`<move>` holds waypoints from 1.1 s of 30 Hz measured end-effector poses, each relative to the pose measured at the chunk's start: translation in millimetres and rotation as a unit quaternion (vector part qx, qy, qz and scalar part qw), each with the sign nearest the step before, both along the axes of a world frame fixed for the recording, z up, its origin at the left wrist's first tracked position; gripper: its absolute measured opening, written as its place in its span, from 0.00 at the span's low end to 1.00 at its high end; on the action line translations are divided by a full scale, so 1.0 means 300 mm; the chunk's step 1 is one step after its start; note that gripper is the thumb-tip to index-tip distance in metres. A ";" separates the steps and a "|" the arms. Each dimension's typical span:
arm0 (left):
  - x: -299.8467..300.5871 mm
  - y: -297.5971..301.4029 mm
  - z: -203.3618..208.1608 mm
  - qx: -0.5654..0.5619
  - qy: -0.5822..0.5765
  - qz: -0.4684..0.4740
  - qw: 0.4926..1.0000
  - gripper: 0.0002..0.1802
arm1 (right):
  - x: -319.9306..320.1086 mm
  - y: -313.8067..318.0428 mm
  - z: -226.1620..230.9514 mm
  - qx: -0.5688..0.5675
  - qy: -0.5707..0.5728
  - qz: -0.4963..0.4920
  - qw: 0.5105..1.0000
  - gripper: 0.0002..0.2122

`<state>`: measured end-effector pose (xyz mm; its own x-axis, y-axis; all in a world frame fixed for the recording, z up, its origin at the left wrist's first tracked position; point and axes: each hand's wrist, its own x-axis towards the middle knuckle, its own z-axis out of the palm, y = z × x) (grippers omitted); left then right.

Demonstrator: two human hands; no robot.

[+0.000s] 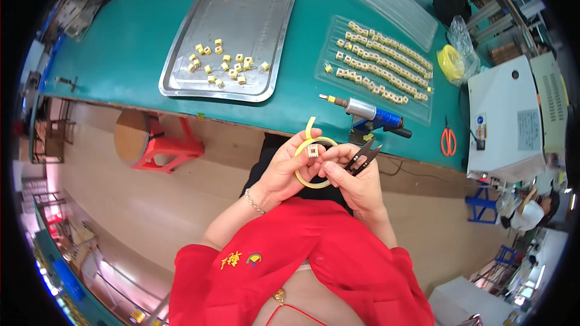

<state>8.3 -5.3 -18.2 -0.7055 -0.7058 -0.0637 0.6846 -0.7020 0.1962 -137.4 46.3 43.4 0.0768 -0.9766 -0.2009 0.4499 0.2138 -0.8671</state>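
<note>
My left hand [286, 168] is closed on a small square coil bobbin [312, 151] with a pale body and a brown centre. A ring-shaped roll of yellow tape [307, 185] hangs around the fingers of that hand, its loose tape end standing up above them. Black thread snips [364, 157] lie in my right hand [357, 186], blades pointing up and to the right. The thumb and forefinger of this hand are pinched together close beside the bobbin. Whether they hold a wire or tape end is too small to tell.
On the green table [115, 54] stands a metal tray [248, 18] with several loose yellow bobbins. Right of it, a clear plastic tray [331, 42] holds rows of bobbins. A blue-and-silver winding tool [377, 115], red-handled scissors [447, 142] and a white machine [501, 121] are nearby.
</note>
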 end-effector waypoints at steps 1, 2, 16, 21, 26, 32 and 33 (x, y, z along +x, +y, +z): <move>-0.001 -0.007 0.002 -0.007 -0.008 -0.003 1.000 0.23 | 0.014 -0.005 0.010 -0.008 0.015 -0.032 0.999 0.07; -0.004 -0.011 0.003 -0.015 -0.017 -0.005 1.000 0.23 | 0.022 -0.009 0.017 -0.016 0.029 -0.063 0.997 0.07; 0.024 -0.024 0.053 -0.224 -0.219 0.137 0.940 0.24 | -0.002 -0.020 -0.014 -0.016 0.093 -0.064 0.993 0.06; 0.038 -0.030 0.062 -0.331 -0.273 0.162 0.889 0.22 | -0.010 -0.022 -0.013 -0.021 0.099 -0.062 0.993 0.06; 0.050 -0.029 0.068 -0.371 -0.282 0.165 0.869 0.21 | -0.008 -0.019 -0.014 -0.035 0.111 -0.070 0.991 0.05; 0.063 -0.027 0.079 -0.453 -0.320 0.176 0.813 0.19 | -0.022 -0.022 -0.017 -0.073 0.124 -0.053 0.988 0.04; 0.066 -0.031 0.082 -0.473 -0.330 0.169 0.799 0.19 | -0.025 -0.021 -0.021 -0.071 0.125 -0.053 0.988 0.04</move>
<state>28.2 -14.6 6.5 -0.4971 -0.8018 0.3316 0.3314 0.1778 0.9266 -145.0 39.8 37.2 -0.0621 -0.9963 -0.0601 0.2316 0.0442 -0.9718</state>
